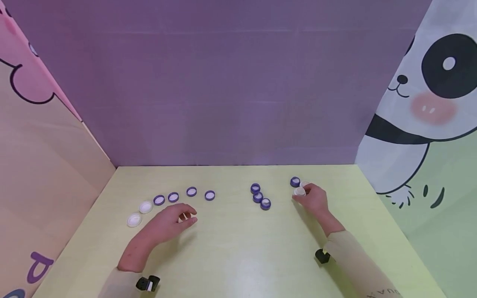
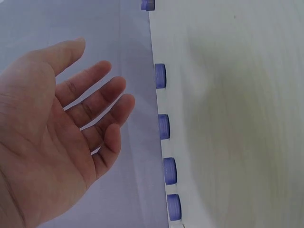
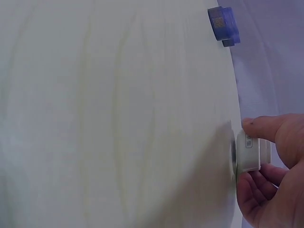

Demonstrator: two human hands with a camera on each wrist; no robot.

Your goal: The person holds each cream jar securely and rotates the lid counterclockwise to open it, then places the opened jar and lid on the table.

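Observation:
With thumb and fingers my right hand pinches a small round white jar near the table's back right. In the right wrist view that jar carries a small printed mark on its side. Just behind it is another white round piece, partly hidden by the hand, and a purple jar stands beside them. My left hand hovers over the left part of the table, holding nothing; its fingers are loosely bent, as the left wrist view shows.
Several purple-rimmed lids and two white lids form a curved row at the left. Three purple jars stand together right of the middle. The pale table meets a purple back panel and printed side panels.

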